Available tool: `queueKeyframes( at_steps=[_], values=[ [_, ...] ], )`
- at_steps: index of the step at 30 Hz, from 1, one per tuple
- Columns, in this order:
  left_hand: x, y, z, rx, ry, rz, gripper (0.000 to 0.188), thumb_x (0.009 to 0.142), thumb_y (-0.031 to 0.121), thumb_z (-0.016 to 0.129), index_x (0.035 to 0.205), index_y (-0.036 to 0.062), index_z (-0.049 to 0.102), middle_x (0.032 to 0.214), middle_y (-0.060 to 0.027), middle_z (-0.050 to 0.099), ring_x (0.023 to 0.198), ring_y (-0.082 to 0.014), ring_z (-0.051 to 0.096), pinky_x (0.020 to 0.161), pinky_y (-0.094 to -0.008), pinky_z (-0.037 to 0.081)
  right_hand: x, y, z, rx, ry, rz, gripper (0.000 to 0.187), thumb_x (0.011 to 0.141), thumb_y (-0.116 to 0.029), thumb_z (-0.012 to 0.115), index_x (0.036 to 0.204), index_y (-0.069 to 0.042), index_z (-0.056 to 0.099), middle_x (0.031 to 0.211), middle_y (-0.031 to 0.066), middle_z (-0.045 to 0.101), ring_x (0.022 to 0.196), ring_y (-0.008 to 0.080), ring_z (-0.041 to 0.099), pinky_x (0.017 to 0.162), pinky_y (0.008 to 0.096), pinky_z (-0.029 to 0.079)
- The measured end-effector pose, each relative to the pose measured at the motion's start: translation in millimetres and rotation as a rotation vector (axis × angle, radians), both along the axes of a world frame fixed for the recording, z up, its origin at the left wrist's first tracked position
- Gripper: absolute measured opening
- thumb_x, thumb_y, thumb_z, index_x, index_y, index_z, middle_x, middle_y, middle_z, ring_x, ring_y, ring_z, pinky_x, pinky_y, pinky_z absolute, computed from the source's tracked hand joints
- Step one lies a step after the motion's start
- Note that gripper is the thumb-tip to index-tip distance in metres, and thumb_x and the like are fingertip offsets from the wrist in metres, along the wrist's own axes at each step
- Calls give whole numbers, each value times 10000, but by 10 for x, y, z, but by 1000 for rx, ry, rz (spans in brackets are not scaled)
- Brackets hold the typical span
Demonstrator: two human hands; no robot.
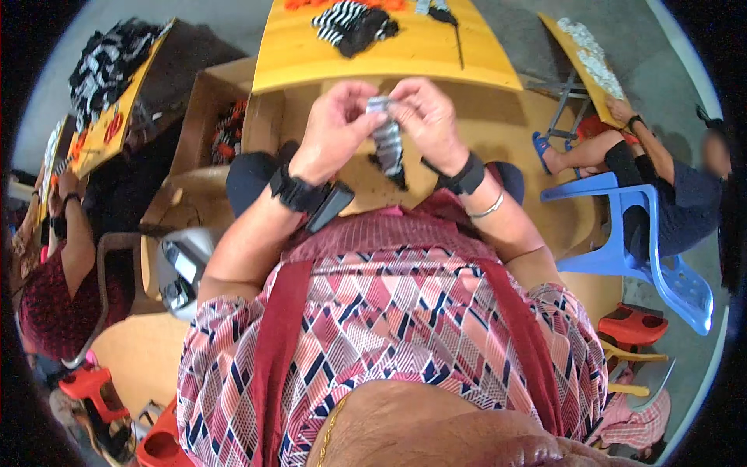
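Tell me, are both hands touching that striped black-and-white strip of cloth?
Touching. The head view shows the left hand and right hand both pinching the top of the striped cloth strip, which hangs down between them.

I see a yellow desk point(311, 58) straight ahead. A heap of black-and-white striped cloth point(354, 25) lies on its far middle, with orange pieces point(299, 4) just behind at the edge and a dark strip point(445, 14) to the right. A second yellow desk point(105, 128) at my left carries more striped cloth point(109, 58).
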State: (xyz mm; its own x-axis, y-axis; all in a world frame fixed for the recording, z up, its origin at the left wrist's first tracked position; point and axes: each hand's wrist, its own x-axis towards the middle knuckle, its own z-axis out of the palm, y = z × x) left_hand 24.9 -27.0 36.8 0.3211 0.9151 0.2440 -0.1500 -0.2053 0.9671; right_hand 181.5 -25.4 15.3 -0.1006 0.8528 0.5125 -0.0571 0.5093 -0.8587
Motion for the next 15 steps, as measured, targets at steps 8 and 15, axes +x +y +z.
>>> queueKeyframes(
  at_steps=[8,15],
  values=[
    [-190,95,-270,163,201,145,134,750,19,634,859,14,556,728,16,571,654,-38,516,578,-184,433,-45,-18,-97,159,-192,-120,155,801,24,534,938,-48,519,784,32,561,703,95,561,612,238,485],
    [-193,80,-286,270,206,167,193,735,10,643,905,7,553,760,4,580,683,-45,527,605,-186,442,-117,28,-13,503,-476,-219,161,735,24,579,881,-40,566,800,94,570,706,222,581,618,277,467]
  ],
)
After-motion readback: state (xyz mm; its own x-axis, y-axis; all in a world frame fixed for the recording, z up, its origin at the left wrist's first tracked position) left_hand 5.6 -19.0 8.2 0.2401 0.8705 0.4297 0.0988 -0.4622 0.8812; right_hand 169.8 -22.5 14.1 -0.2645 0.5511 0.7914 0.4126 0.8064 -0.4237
